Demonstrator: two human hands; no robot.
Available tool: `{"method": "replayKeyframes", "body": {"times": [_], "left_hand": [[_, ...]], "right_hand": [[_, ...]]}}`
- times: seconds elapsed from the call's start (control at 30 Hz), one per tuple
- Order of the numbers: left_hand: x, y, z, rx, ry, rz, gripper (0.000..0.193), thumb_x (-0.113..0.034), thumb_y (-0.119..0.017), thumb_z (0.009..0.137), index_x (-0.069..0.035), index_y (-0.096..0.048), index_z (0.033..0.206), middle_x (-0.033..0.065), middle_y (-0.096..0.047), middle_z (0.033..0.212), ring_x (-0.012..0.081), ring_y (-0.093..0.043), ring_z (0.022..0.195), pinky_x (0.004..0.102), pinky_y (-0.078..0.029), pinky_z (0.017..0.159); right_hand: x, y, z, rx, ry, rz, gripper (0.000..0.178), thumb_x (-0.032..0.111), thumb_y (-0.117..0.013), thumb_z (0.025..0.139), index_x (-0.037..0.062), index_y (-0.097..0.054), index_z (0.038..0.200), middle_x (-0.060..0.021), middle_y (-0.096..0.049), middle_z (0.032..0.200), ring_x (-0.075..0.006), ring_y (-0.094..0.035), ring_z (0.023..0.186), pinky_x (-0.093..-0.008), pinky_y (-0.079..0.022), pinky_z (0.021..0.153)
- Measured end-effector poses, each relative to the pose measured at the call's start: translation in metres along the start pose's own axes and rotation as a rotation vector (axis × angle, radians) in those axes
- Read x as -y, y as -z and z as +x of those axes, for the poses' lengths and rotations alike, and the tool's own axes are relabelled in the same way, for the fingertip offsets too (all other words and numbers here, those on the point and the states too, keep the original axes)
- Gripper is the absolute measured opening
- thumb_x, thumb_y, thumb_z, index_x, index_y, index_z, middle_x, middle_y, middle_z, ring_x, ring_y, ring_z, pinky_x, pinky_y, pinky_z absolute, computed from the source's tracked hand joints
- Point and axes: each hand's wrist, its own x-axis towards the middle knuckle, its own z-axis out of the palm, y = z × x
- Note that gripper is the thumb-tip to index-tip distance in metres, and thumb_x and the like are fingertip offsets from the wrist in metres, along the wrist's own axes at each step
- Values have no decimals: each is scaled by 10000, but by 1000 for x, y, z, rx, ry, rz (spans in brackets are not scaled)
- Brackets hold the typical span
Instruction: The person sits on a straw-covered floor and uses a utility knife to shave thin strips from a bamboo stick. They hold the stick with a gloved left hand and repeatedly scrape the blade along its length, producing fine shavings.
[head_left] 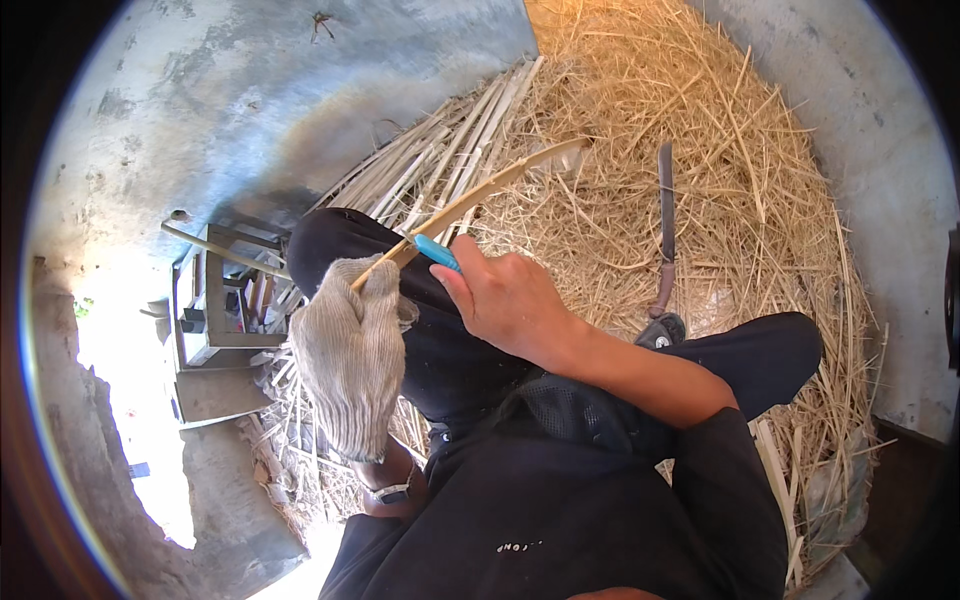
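My left hand (348, 350), in a knitted off-white glove, is closed around the near end of a long bamboo strip (490, 188). The strip slants up and away to the right, above my bent left knee, and its far end curves slightly. In my bare right hand (512, 302) is a small blue-handled knife (436, 252), gripped with the fingers wrapped round it. Its tip end meets the strip just beyond the glove; the blade itself is too small to make out clearly.
A machete (667, 205) with a brown handle lies on a heap of straw-coloured shavings (600, 210), beyond my right leg. Split strips (455, 140) lie bundled along the wall (230, 90). At the left stands a wooden shelf box (225, 295) with things inside.
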Motion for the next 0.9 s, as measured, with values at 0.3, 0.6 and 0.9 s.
{"method": "replayKeyframes", "body": {"times": [0.3,0.6,0.9], "left_hand": [[19,-2,-3,95,50,-221,311,-231,-582,1022,53,-674,1110,109,-712,679,147,-702,631,260,-554,600],[-3,-3,-2,89,-12,-143,321,-228,-587,1023,54,-664,1156,118,-717,705,153,-699,636,270,-559,613],[-15,-7,-1,13,-6,-96,299,-208,-607,1010,63,-685,1109,118,-720,709,140,-690,620,264,-551,588]], "right_hand": [[-77,18,20,-47,-278,-136,384,312,-444,1064,-33,-607,1024,-222,-606,587,-434,-646,581,-518,-513,523],[1,15,-8,53,-102,124,315,273,-503,1053,-16,-524,930,-216,-551,536,-429,-600,504,-497,-454,465],[-14,15,0,66,-199,123,295,245,-498,1055,-23,-519,932,-233,-557,558,-447,-601,520,-508,-448,464]]}}
